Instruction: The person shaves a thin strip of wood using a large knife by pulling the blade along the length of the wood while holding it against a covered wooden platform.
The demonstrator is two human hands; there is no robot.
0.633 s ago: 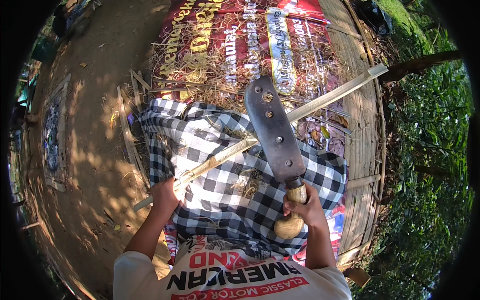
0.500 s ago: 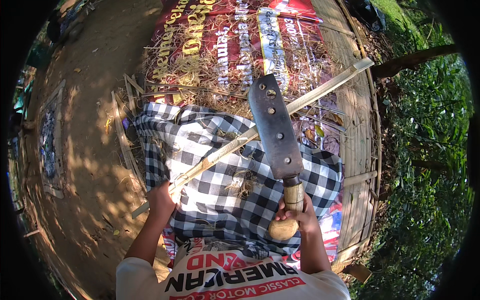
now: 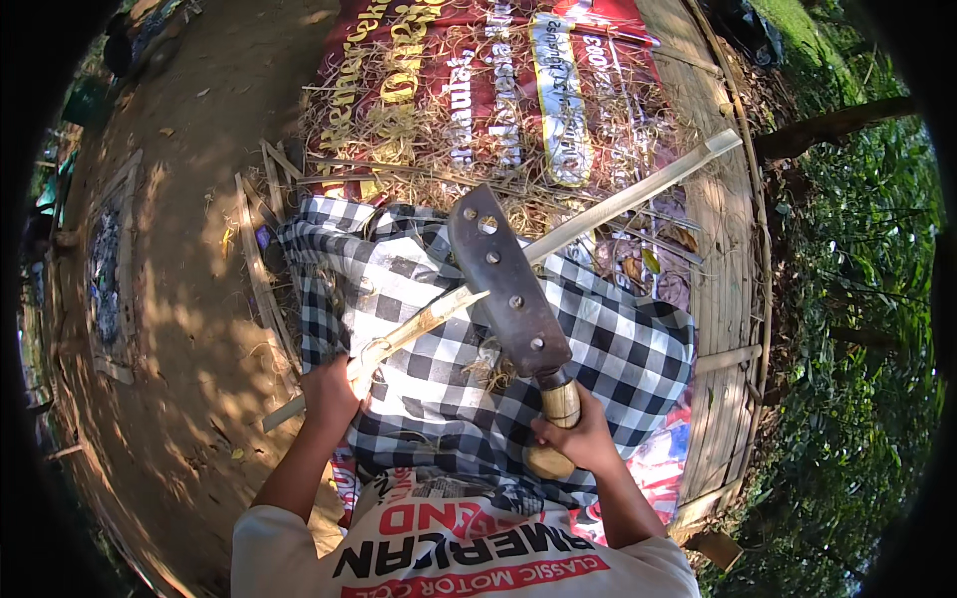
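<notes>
My left hand (image 3: pixel 332 396) is closed around the near end of a long pale bamboo strip (image 3: pixel 638 202), whose butt sticks out past my wrist. The strip slants away to the far right across a black-and-white checked cloth (image 3: pixel 414 261) over my lap. In my right hand (image 3: pixel 588 434) is the wooden handle of a broad machete (image 3: pixel 515 289), its dark blade pierced by several holes. The blade crosses the strip near its middle, pointing away and slightly left. A pointed bit of the strip overlaps the blade's left edge. Part of the strip is hidden behind the blade.
Thin curled shavings (image 3: pixel 429 120) lie over a red printed banner (image 3: pixel 344 75) beyond the cloth. A bamboo slat platform (image 3: pixel 720 289) runs along the right, with green plants (image 3: pixel 857 299) past its edge. Split bamboo pieces (image 3: pixel 261 284) lean at the left beside bare earth (image 3: pixel 189 329).
The machete has come left and toward me, its blade tilting further left across the strip. A pointed bit of bamboo now shows over the blade. My left hand has stayed nearly in place.
</notes>
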